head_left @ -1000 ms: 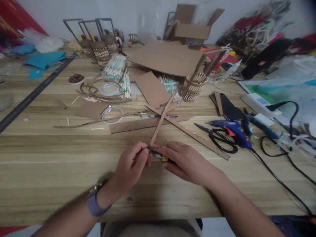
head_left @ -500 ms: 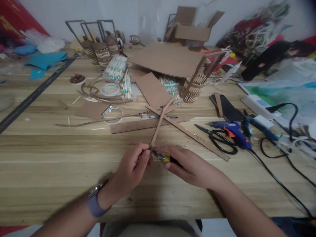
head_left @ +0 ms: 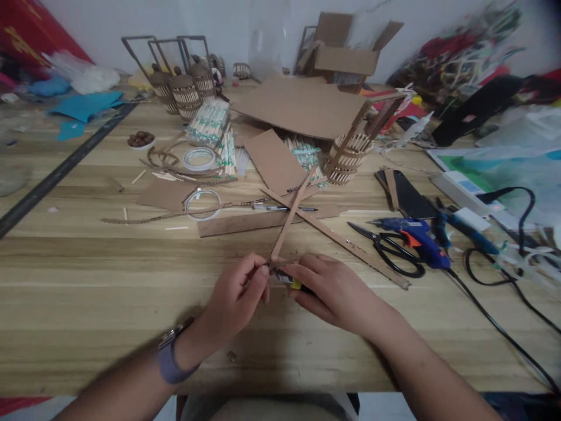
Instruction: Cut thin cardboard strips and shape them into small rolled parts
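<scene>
Near the front middle of the wooden table, my left hand pinches the near end of a narrow cardboard strip between thumb and fingers. The strip runs away from me and crosses over a longer cardboard strip. My right hand is closed around a utility knife with a yellow and black handle. Its blade end lies at the near end of the strip, close to my left fingertips. The exact contact of blade and cardboard is partly hidden by my fingers.
To the right lie black scissors and a blue glue gun with a trailing cord. A pen, tape roll and flat cardboard piece lie beyond my hands. A slatted bucket stands farther back.
My right hand has shifted slightly left, nearer my left fingertips, and its fingers now cover more of the knife. My left hand keeps its pinch on the strip.
</scene>
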Motion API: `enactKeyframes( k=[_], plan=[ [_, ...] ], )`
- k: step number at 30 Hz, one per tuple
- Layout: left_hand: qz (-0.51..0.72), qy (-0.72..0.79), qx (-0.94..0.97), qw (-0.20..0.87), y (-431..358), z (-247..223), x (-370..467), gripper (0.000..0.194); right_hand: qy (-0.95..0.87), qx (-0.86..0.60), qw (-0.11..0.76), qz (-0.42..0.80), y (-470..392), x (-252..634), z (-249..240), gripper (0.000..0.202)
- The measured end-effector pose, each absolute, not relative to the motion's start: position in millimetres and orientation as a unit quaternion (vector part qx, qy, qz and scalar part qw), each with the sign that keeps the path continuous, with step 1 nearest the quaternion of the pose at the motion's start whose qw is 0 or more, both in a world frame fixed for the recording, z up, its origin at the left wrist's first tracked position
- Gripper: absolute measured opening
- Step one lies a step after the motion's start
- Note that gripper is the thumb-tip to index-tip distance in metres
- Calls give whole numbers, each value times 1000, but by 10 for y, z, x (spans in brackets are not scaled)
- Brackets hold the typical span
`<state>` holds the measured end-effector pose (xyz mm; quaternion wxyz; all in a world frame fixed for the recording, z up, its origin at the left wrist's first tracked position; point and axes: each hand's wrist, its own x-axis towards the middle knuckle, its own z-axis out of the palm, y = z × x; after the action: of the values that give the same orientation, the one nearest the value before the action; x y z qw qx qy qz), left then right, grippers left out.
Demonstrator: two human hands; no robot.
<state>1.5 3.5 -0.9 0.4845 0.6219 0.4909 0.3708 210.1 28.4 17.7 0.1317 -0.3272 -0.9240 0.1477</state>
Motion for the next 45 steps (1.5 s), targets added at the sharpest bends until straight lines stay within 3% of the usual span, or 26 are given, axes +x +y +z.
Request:
enactKeyframes(
  k=[9, 21, 26, 30, 34, 37, 41, 45],
  plan=[
    [377, 479, 652, 451, 17, -37, -17, 21, -896, -341, 147, 242, 247, 2095, 225, 42],
    [379, 478, 626, 485, 33, -17, 27, 22, -857, -326, 184, 353, 256, 2127, 211, 43],
    [399, 507, 539, 541, 93, -29, 35, 25, -870, -390, 124, 275, 341, 2233, 253, 48],
    [409, 518, 497, 564, 124, -16, 38, 30, -881, -443, 75, 149, 433, 2282, 179, 31],
    [388, 516, 495, 582, 132, 12, 49, 29, -904, -407, 63, 115, 462, 2244, 86, 27],
    [372, 514, 499, 590, 123, 4, 57, 26, -907, -397, 110, 88, 430, 2198, 64, 34],
    [358, 499, 528, 586, 83, -53, 57, 23, -880, -391, 248, 106, 323, 2098, 68, 32],
    [335, 488, 618, 517, 41, -86, 53, 19, -855, -370, 337, 136, 220, 1978, 43, 27]
  ],
)
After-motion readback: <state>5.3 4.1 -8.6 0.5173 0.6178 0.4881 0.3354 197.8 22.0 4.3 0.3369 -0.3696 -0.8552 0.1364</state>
